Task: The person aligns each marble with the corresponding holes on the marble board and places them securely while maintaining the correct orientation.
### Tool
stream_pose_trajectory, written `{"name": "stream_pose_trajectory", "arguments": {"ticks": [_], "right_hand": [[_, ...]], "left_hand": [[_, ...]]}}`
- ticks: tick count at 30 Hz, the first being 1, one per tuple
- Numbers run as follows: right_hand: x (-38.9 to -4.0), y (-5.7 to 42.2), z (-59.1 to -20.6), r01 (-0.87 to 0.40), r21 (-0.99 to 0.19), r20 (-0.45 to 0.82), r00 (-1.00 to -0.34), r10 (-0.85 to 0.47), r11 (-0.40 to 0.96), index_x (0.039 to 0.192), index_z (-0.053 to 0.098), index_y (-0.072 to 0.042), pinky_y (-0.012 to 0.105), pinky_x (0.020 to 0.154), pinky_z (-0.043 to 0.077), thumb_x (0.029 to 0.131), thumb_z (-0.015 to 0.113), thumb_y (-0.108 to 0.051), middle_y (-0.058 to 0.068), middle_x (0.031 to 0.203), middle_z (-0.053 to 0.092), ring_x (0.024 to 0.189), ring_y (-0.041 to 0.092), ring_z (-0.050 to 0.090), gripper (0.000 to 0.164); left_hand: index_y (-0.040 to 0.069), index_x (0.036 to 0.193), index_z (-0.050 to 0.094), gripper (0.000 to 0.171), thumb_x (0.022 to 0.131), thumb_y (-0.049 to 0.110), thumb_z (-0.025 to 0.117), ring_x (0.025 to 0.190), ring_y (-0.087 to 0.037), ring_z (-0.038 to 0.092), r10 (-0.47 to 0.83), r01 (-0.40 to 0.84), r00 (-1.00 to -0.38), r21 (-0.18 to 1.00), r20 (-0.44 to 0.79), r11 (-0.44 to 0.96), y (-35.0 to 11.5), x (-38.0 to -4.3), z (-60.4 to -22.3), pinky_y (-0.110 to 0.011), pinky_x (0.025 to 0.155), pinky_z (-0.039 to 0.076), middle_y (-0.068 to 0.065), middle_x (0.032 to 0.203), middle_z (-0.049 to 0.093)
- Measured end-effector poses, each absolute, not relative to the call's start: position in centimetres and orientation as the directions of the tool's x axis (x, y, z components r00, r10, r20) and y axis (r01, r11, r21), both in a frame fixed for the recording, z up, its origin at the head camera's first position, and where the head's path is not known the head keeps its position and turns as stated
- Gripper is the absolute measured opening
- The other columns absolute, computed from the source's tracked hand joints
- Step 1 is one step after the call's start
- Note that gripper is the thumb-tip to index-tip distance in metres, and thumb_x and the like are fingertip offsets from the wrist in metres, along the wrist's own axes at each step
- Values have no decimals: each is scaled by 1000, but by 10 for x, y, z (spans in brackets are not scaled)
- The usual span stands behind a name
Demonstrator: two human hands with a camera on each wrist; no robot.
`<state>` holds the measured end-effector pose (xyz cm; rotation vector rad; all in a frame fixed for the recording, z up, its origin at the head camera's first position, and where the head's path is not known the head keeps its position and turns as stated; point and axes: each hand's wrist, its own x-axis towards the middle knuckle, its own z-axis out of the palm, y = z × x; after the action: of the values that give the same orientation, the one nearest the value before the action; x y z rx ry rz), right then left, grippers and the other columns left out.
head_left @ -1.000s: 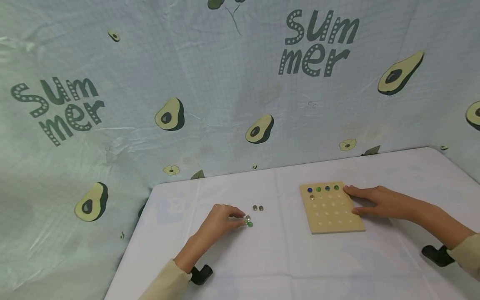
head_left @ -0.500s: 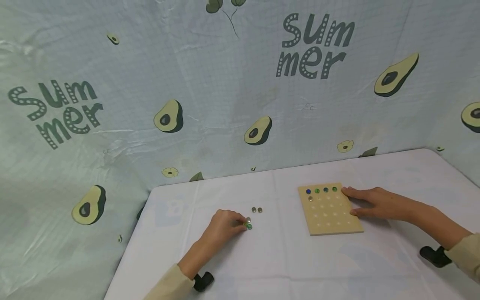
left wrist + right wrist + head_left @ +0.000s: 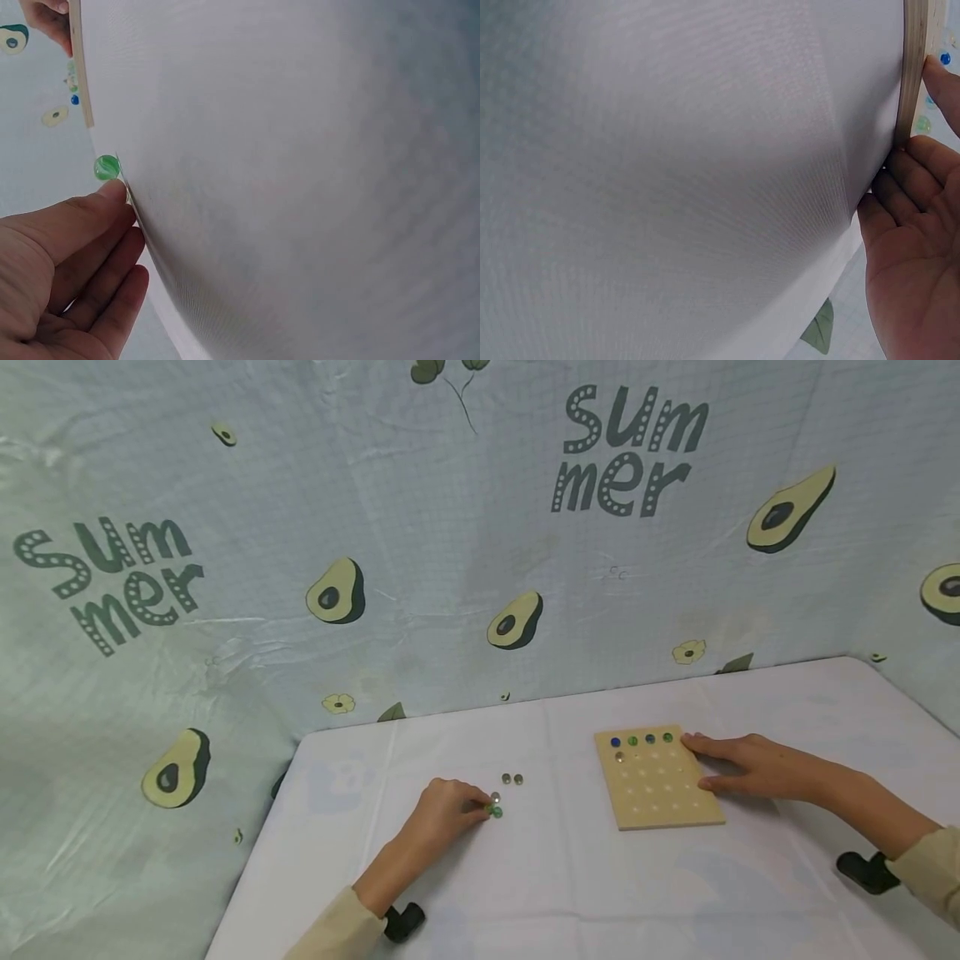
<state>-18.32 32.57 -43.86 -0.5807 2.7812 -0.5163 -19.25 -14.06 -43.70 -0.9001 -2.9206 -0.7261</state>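
In the head view my left hand point(image 3: 441, 817) bends over a small group of marbles, thumb and index finger pinching a green marble point(image 3: 489, 808). Another green marble point(image 3: 498, 812) and a clear marble point(image 3: 495, 797) lie right at the fingertips. The left wrist view has a green swirled marble point(image 3: 106, 167) just past the thumb tip. My right hand point(image 3: 765, 766) rests against the right edge of a square wooden board point(image 3: 663, 793), index finger at the upper corner and thumb lower down. The board has rows of shallow hollows.
In the board's far row sit a blue marble point(image 3: 616, 742) and several green and bluish ones, with a clear marble point(image 3: 619, 757) in the row below. Two greyish clear marbles point(image 3: 512, 779) lie behind the left hand. A patterned cloth point(image 3: 420, 568) hangs behind the white-covered table point(image 3: 585, 893).
My left thumb and index finger have closed in on the green marble at the near side of the group. The right hand and the board stay in place; the head view has shifted slightly.
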Motion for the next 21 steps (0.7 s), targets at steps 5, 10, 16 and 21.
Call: {"name": "stream_pose_trajectory", "arguments": {"ticks": [5, 10, 16, 21], "right_hand": [[-184, 325, -438, -344, -386, -161, -888, -430, 856, 153, 43, -3, 63, 105, 42, 92, 62, -63, 27, 153, 42, 137, 49, 43, 88], [-184, 325, -438, -344, -383, -171, -886, -431, 857, 153, 43, -2, 63, 105, 42, 92, 62, -64, 28, 153, 42, 137, 50, 43, 89], [-183, 325, -438, -345, -396, -161, -886, -434, 851, 153, 43, -2, 62, 105, 43, 92, 62, -63, 27, 153, 42, 137, 49, 44, 88], [-182, 326, -439, -341, -392, -161, -889, -429, 854, 153, 44, -3, 62, 105, 42, 91, 63, -62, 26, 153, 43, 137, 49, 44, 88]], "left_hand": [[9, 93, 82, 11, 83, 11, 84, 89, -18, 74, 527, 531, -839, 427, 139, 732, -141, -193, -435, -32, 78, 59, -2, 92, 79], [8, 95, 82, 11, 84, 12, 83, 93, -21, 74, 510, 512, -848, 466, 142, 721, -145, -192, -432, -37, 82, 60, -4, 94, 79], [9, 96, 82, 12, 84, 10, 82, 98, -24, 74, 489, 501, -858, 465, 156, 730, -146, -191, -425, -41, 84, 59, -5, 97, 78], [9, 97, 82, 12, 85, 9, 82, 98, -23, 73, 489, 513, -853, 455, 181, 728, -143, -192, -420, -39, 84, 60, -4, 98, 79]]}}
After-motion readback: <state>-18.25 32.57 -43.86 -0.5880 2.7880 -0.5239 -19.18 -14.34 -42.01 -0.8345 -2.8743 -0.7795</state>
